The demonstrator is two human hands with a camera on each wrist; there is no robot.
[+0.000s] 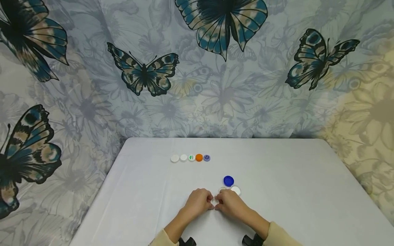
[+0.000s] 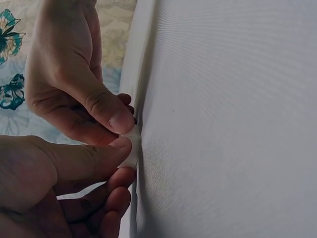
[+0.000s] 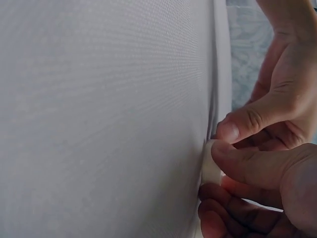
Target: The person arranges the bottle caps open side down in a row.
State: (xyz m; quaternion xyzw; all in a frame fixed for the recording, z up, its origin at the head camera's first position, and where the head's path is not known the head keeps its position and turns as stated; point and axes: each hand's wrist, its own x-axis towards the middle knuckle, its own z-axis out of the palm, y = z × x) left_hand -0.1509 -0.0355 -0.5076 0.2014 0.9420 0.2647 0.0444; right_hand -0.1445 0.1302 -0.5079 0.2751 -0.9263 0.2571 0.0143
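I had both hands on one white disc [image 1: 214, 202], low in the centre of the head view: the left hand [image 1: 197, 201] and the right hand [image 1: 231, 203] pinched it from either side, thumbs and fingers drawn in to its edge. Both wrist views showed it close against the table [image 1: 295, 191], though I couldn't tell whether it touched. Just above the right hand lay a blue disc [image 1: 228, 181] and a smaller pale disc [image 1: 235, 190], with another mostly hidden. Farther up, left of centre, ran a row [image 1: 199, 158]: two white, one green-marked, one orange, one purple. The table was white, finely woven up close, faintly creased. Behind it rose a grey-blue floral wall [image 1: 226, 99], yellowish at right, with dark butterflies [image 1: 143, 76] across the top and left.
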